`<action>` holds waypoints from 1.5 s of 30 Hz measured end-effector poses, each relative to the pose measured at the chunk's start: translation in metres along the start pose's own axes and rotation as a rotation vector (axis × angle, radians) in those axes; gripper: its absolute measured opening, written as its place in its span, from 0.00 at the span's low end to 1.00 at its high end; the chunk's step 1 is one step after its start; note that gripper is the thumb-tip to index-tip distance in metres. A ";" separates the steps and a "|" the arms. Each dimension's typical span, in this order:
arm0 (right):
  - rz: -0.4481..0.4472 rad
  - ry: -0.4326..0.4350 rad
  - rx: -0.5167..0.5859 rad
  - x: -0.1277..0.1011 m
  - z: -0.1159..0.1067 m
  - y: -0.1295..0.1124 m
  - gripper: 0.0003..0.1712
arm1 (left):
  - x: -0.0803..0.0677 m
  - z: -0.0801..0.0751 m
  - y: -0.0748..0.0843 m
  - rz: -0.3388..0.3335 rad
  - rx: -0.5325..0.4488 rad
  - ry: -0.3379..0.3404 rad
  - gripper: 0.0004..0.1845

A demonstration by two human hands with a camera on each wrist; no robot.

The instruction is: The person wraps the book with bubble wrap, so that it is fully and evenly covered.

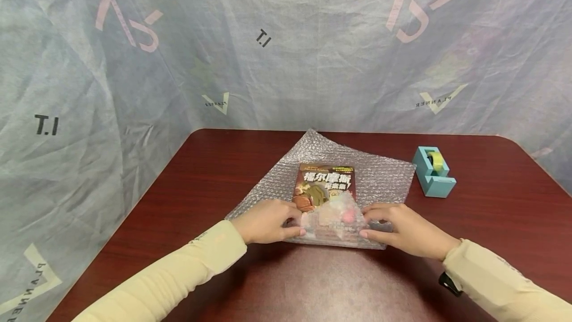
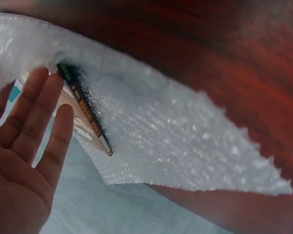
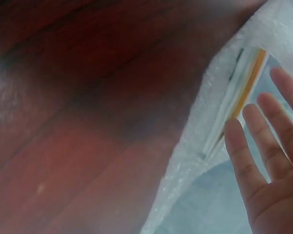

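1. The near part of a paperback book with a dark red and brown cover [image 1: 325,185] is hidden under a folded flap of clear bubble wrap [image 1: 353,165]; only a blur of pink and pale colour shows through the flap.
2. The cover picture is too small to make out, apart from large pale characters printed across the upper part.
3. Both wrist views are blurred. The left wrist view shows the book's dark spine [image 2: 85,109] lying on the bubble wrap [image 2: 176,131]; the right wrist view shows only its pale page edges [image 3: 237,100] against the wrap [image 3: 195,146].
4. The forearms, in pale yellow sleeves, are cut off by the lower edge of the head view.
5. The book lies flat in the middle of the bubble wrap sheet, which is spread on a dark reddish-brown wooden table [image 1: 201,178].
6. The left hand [image 1: 267,221] rests on the folded flap at the book's near left corner, its fingers straight and together, pressing the wrap down rather than grasping it.
7. The right hand [image 1: 402,227] rests in the same way at the book's near right corner, fingers flat on the wrap, gripping nothing.
8. The book's near edge lies between the two hands, touching both through the wrap.
9. A light blue tape dispenser holding a yellowish roll [image 1: 433,170] stands on the table just beyond the sheet's right edge, well apart from the right hand.
10. A pale grey printed fabric backdrop [image 1: 286,48] hangs behind the table.
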State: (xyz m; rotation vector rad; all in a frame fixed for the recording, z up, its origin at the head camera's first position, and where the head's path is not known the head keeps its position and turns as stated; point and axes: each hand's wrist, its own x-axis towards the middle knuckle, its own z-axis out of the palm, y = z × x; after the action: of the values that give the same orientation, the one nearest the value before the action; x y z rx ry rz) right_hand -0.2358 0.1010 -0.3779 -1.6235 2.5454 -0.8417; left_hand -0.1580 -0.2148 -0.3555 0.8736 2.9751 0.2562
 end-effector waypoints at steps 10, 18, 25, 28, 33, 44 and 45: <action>0.064 -0.067 0.124 0.011 0.003 0.008 0.07 | 0.009 0.000 0.002 -0.135 -0.073 0.043 0.18; 0.172 -0.061 0.223 0.017 0.004 0.009 0.16 | 0.018 0.000 0.006 -0.274 -0.112 0.045 0.12; 0.306 0.010 0.249 0.022 0.008 0.003 0.13 | 0.026 0.000 0.010 -0.342 -0.055 0.048 0.12; 0.343 0.035 0.236 0.024 0.010 0.000 0.14 | 0.029 0.000 0.012 -0.358 -0.024 0.051 0.14; 0.377 0.069 0.181 0.027 0.015 -0.001 0.14 | 0.033 0.004 0.015 -0.359 0.038 0.063 0.14; 0.399 0.088 0.038 0.029 0.018 0.000 0.11 | 0.039 0.002 0.021 -0.427 0.022 0.070 0.19; 0.402 0.084 0.031 0.029 0.018 0.000 0.11 | 0.040 0.002 0.022 -0.429 0.034 0.064 0.19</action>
State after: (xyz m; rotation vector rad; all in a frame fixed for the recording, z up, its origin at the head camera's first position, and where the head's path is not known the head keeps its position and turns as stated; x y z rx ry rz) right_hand -0.2442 0.0687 -0.3855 -1.0279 2.7551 -0.9125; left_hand -0.1797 -0.1750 -0.3528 0.2154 3.1323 0.2197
